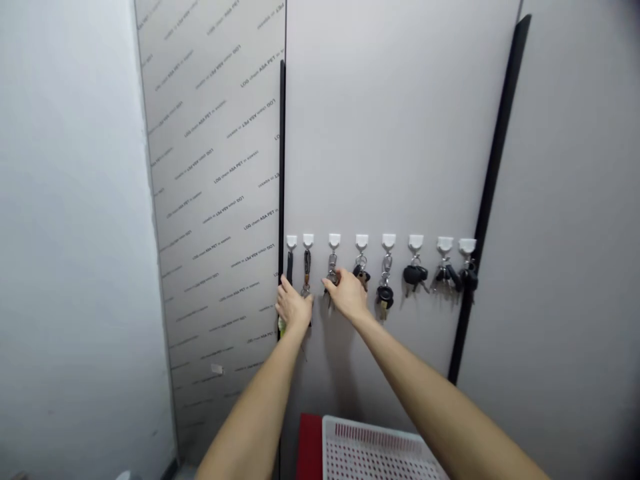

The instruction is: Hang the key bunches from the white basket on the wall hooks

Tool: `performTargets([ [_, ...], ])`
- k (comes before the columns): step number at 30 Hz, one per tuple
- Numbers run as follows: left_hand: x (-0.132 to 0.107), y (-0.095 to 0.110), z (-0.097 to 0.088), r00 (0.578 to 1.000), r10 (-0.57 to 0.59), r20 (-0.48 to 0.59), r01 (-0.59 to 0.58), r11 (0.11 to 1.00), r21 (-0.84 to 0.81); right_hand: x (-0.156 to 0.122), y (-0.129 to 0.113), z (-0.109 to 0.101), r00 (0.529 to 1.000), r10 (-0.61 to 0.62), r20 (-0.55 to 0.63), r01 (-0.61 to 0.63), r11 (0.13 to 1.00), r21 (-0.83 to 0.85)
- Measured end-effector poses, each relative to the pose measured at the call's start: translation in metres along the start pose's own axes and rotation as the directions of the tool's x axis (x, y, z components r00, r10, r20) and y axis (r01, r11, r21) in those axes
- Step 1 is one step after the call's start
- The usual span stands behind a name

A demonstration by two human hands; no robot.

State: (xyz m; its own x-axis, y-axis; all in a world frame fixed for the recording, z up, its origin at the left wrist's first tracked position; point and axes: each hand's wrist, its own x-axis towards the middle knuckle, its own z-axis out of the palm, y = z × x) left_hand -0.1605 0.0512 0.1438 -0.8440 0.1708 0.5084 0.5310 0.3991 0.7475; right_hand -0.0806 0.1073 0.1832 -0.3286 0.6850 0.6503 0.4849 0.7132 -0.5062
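Down low, closest of all, a white basket full of little holes is sitting beside something red. Two bare arms are reaching up over it to a grey door. On the door a row of white hooks is holding keys.

The left hand is resting at the bottom of the black strap, which is hanging from the first hook by the door's left edge. Its fingers are bending in and a bit of green is peeking out underneath. I cannot tell if they are squeezing the strap or only lying on it. The second bunch of keys is hanging just beside this hand.

The right hand is reaching to the third bunch of keys. Its fingers are pressing together on the bottom of that bunch, and it looks like they are pinching it. The fourth bunch of keys is hanging right above the back of this hand.

I am thinking these keys are small, hard and light, and not easy to break. They are hanging loose, so they are likely swinging and jingling when touched. Metal keys can be slippery. The best place to hold is up high, at the ring or clip under the hook, not at the dangling ends. The hooks look stuck on, so pulling hard could be bad for them
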Motion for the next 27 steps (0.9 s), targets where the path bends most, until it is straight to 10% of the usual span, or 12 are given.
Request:
performTargets([
  [8, 0.029, 0.001, -0.032, 0.982, 0.153, 0.106, -0.132, 0.975, -0.181, 0.014, 0.001, -0.009, 0.989, -0.049, -0.140, 0.088, 0.954, 0.287],
  [16, 0.082, 0.086, -0.092, 0.951, 0.308, 0.022, -0.281, 0.893, -0.352, 0.058, -0.045, -0.042, 0.960, -0.262, -0.097, 0.276, 0.838, 0.471],
  [21, 0.008, 0.043, -0.057, 0.865, 0.417, 0.279, -0.249, 0.839, -0.484, -0.011, 0.008, -0.037, 0.914, -0.342, 0.220, 0.223, 0.873, 0.434],
  [27, -0.055, -0.020, -0.004, 0.897, 0.108, 0.428, 0.177, 0.800, -0.573, -0.090, 0.091, -0.006, 0.844, -0.084, 0.529, -0.132, 0.925, 0.357],
])
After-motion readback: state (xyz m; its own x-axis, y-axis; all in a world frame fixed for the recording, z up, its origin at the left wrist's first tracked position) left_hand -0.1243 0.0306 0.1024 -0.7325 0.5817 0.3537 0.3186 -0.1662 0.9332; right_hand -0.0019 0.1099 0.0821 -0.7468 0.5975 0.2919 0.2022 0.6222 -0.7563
